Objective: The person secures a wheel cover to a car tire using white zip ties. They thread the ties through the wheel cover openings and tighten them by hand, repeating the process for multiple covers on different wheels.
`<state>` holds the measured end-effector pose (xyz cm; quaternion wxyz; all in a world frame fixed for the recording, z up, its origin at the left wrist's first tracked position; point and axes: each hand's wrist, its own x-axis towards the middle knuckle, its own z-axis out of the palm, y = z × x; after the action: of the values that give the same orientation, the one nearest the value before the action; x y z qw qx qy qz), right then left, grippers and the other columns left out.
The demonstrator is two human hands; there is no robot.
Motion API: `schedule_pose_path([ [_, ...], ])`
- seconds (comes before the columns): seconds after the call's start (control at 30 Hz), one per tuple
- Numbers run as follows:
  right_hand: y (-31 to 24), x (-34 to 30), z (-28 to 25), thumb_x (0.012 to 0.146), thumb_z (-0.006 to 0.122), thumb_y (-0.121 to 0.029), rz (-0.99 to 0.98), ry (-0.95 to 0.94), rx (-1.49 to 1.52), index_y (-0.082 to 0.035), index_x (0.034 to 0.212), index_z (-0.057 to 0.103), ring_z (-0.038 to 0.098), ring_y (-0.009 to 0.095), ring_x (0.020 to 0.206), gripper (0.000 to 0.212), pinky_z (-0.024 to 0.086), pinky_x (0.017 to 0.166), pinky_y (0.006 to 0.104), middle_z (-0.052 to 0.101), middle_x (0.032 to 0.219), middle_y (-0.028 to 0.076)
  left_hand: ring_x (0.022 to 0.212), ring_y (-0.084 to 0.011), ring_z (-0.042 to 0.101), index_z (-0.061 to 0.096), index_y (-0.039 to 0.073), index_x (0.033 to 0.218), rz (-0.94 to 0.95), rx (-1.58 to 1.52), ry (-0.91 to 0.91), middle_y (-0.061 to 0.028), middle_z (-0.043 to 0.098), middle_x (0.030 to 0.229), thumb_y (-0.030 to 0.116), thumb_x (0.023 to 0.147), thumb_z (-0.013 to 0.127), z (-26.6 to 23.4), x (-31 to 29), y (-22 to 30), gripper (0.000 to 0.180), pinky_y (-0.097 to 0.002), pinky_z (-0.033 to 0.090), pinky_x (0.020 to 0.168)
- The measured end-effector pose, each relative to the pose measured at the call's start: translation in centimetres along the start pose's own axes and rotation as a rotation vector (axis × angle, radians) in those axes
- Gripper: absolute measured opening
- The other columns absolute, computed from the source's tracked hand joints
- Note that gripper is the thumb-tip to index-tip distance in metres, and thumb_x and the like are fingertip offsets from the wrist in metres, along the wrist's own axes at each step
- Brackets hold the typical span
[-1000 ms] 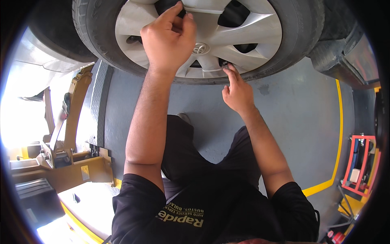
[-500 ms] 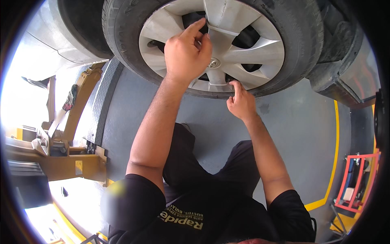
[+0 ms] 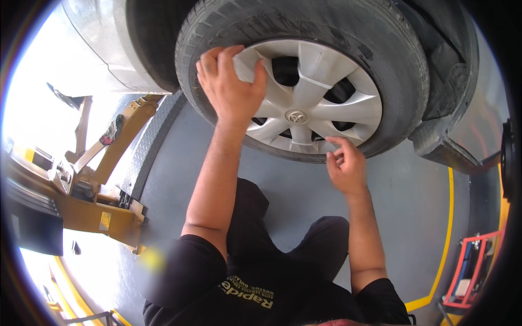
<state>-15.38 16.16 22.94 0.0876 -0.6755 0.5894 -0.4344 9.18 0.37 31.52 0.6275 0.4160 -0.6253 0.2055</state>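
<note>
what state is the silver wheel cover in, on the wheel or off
On: the wheel cover sits ringed by the tire, face outward. Whether it is fully seated, I cannot tell.

Bright; glare from left, background blown white around lift arm (image 3: 126, 142). Wheel (image 3: 297, 117) evenly lit, sharp. Hazy blur over left sleeve (image 3: 209, 253). Fisheye bending, dark corners.

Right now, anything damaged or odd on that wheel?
Mildly odd: the tyre has uneven dark blotches on its upper sidewall, perhaps dirt or moisture. No break shows in the silver wheel cover, though the left hand hides part.
</note>
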Motion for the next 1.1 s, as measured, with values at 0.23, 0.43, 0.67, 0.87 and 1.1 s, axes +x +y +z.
schedule_pose_path([
  [0.23,-4.2,4.0,-1.4,0.089,0.071,0.000,-0.147,0.106,0.137,-0.004,0.117,0.070,0.071,0.017,0.072,0.028,0.056,0.066,0.0295,0.079,0.108,0.008,0.134,-0.0359,0.032,0.048,0.007,0.142,-0.246,0.019,-0.136,-0.0175,0.034,0.137,0.053,0.074,0.096,0.4,-1.3,-2.8,0.095,-0.0590,0.023,0.113],
  [0.43,-7.2,4.4,-1.8,0.089,0.069,0.005,-0.276,-0.013,0.119,-0.002,0.110,0.072,0.069,0.014,0.073,0.022,0.055,0.068,0.0269,0.080,0.102,0.009,0.132,-0.0352,0.036,0.051,0.003,0.136,0.143,-0.176,0.266,-0.0171,0.037,0.133,0.056,0.078,0.088,-2.8,1.1,-5.4,0.088,-0.0523,0.031,0.112],
  [0.67,-4.0,4.5,-0.3,0.087,0.075,-0.012,-0.588,-0.636,-0.242,-0.007,0.109,0.071,0.075,0.030,0.078,0.023,0.059,0.069,0.0399,0.077,0.093,0.009,0.113,-0.0371,0.056,0.059,0.006,0.114,0.411,0.004,0.224,-0.0149,0.050,0.117,0.069,0.081,0.071,3.4,3.5,-4.8,0.072,-0.0515,0.045,0.099],
  [0.87,-4.5,4.4,-6.7,0.100,0.071,-0.030,0.121,-1.242,-0.073,-0.006,0.117,0.067,0.075,0.030,0.080,0.030,0.059,0.075,0.0379,0.073,0.085,0.007,0.109,-0.0330,0.054,0.061,0.010,0.106,0.321,-0.421,0.273,-0.0172,0.051,0.114,0.077,0.089,0.061,-5.3,4.6,-5.1,0.069,-0.0477,0.048,0.098],
  [1.1,-24.8,0.5,-10.3,0.107,0.053,-0.057,0.733,-0.579,1.366,-0.007,0.156,0.044,0.057,0.028,0.138,0.072,0.052,0.106,0.0490,0.059,0.147,0.018,0.150,-0.0445,0.046,0.059,0.009,0.147,0.172,-0.844,-0.737,-0.0237,0.054,0.155,0.058,0.094,0.062,-21.8,14.6,13.7,0.073,-0.0601,0.030,0.125],
])
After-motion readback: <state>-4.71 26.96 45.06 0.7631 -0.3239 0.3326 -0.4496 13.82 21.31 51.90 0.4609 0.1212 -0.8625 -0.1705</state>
